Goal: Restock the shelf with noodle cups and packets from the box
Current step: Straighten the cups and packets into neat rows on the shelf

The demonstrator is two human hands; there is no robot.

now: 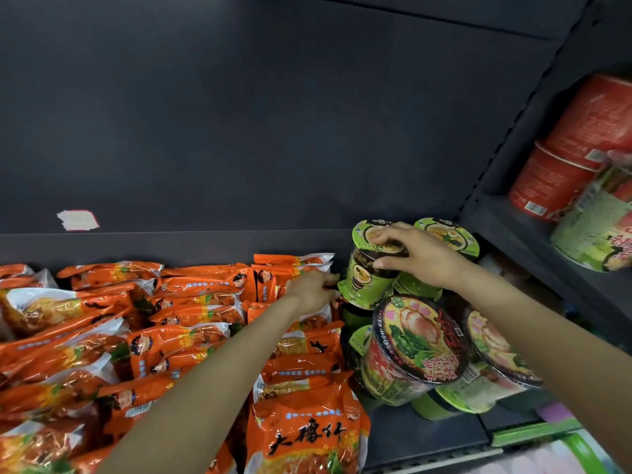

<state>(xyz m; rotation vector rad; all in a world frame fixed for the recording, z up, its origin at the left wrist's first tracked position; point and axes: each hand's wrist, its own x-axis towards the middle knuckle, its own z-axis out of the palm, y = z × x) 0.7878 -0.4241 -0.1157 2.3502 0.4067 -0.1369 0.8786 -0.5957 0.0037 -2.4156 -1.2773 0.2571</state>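
The right hand [415, 256] grips a small green noodle cup [371, 265] from above, fingers curled over its lid and thumb pressed against its side wall. The left hand [313, 289] reaches in low beside it, its fingers extended toward the cup's base; they seem to touch the bottom rim, though whether they pinch it or only steady it cannot be told.

The cup is tilted, its lid leaning back toward the rear wall and its base swung toward the orange packets [191, 302]; its long axis runs from lower left to upper right. It sits at the back of the shelf [420, 436], above another green cup and just in front of a second green-lidded cup [448, 236]. Nearer the person, larger bowls with dark printed lids [419, 340] lie tipped on their sides.

The right hand is the nearer and carries the cup, so setting it upright probably turns on bringing the base back under the lid while the left hand guards the gap beside the packets. The box is not in view.
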